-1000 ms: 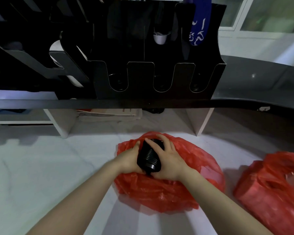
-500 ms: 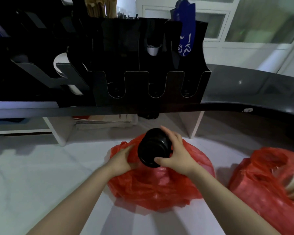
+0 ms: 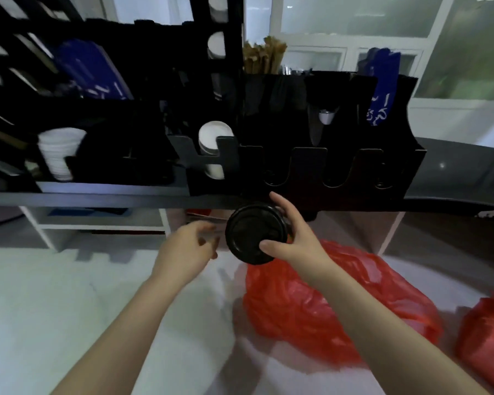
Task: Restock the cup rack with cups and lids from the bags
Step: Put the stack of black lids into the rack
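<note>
Black cup rack (image 3: 311, 166) spans the upper frame, standing on a dark shelf (image 3: 97, 196); its front panel has U-cut slots, open at the top, likely so stacks can be dropped in and pulled from the front. The slots facing the person look empty or too dark to read.

White desk (image 3: 54, 309) below carries two red plastic bags: the nearer bag (image 3: 325, 309) just under the right forearm, crumpled and slack; the second bag (image 3: 488, 337) at the right edge, partly cut off.

White cups (image 3: 59, 152) sit stacked at rack left; another white stack (image 3: 211, 138) rests in a holder near centre.

Stack of black lids (image 3: 254, 233) is held up off the bag, flat face toward camera, just below the shelf edge, probably being lined up for a slot.

Right hand (image 3: 290, 240) grips the lids, thumb on the face, fingers wrapped behind. Left hand (image 3: 184, 246) is loose, half-curled, holding nothing, just beside the stack.
</note>
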Available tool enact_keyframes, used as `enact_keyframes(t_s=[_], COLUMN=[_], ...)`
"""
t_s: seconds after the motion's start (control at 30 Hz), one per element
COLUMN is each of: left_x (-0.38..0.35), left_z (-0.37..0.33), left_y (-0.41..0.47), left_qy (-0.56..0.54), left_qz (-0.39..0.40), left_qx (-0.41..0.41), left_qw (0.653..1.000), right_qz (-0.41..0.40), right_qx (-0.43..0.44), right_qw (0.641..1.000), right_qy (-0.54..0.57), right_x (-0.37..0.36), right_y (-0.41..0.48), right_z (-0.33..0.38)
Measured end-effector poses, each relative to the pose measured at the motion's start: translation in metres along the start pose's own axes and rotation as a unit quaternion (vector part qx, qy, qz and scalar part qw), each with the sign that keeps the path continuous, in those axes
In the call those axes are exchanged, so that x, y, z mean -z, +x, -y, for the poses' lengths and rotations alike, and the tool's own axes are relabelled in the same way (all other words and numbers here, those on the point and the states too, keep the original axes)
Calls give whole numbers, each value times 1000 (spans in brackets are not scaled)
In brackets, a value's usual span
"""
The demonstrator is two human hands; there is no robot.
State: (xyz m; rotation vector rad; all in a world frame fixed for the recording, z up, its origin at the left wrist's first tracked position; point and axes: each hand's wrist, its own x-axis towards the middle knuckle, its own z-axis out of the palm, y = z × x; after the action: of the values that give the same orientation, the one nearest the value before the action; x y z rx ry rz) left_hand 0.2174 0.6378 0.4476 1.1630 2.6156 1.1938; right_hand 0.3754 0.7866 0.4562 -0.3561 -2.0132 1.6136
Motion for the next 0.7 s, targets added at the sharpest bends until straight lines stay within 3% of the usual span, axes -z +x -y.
enact_keyframes(t_s=[0.1, 0.2, 0.27, 0.43, 0.7], left_x=[42, 82, 107, 151, 180], left_z=[14, 33, 49, 92, 100], left_y=[3, 1, 1, 15, 59], left_qy=[-151, -350, -371, -395, -461], left_qz=[-1, 90, 114, 71, 60], left_qx=[-24, -25, -46, -42, -25], left_qw=[988, 932, 921, 915, 885], right_qz=[8, 27, 28, 13, -92], right_qx=[19, 30, 29, 16, 48], right_qw=[999, 997, 996, 994, 991], right_qy=[50, 70, 85, 105, 82], right_x=[-46, -92, -121, -183, -223], right_y=[19, 36, 46, 62, 95], right_z=[16, 31, 40, 51, 81])
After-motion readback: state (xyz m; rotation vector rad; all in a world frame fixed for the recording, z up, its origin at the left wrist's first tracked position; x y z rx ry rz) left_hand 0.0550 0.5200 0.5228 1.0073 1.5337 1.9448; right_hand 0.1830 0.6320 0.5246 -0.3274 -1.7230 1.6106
